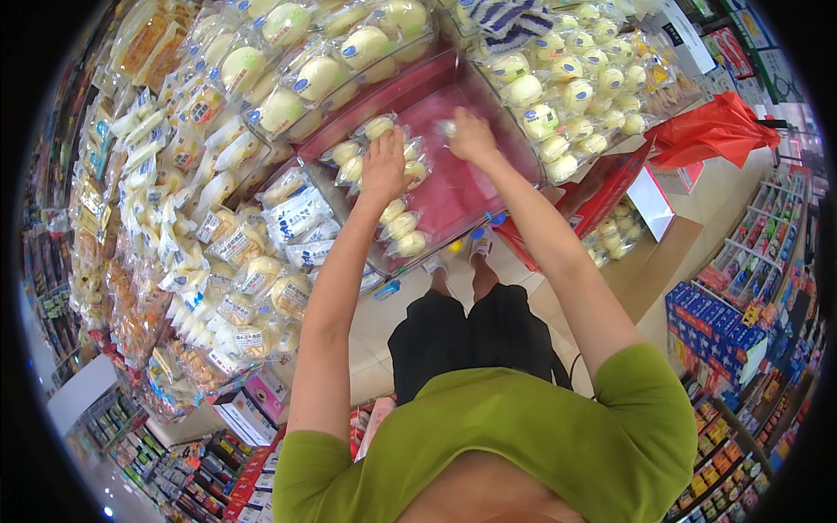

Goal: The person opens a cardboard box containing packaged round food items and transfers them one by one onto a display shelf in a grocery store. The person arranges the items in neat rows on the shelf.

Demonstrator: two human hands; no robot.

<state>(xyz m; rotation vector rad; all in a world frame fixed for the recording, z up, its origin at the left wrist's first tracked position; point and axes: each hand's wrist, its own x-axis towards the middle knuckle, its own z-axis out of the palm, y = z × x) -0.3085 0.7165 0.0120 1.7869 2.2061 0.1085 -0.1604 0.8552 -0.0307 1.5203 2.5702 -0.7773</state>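
My left hand (386, 167) lies palm down over clear-wrapped pale round buns (348, 160) in the left part of a display bin. Its fingers are slightly spread, and the hand hides part of the packs. Nearer to me, another wrapped row of buns (404, 230) sits along the bin's left side. My right hand (474, 138) is over the bin's red bottom (451, 180), right of the buns. Its fingers are closed on a small whitish item (447, 128), too blurred to name.
Clear bin walls (503, 98) stand around the red bottom. Larger wrapped buns (314, 77) fill the bin behind; small ones (577, 95) fill the right bin, with a striped cloth (510, 19) on top. Wrapped pastries (239, 245) lie left. A red umbrella (709, 134) juts in at right.
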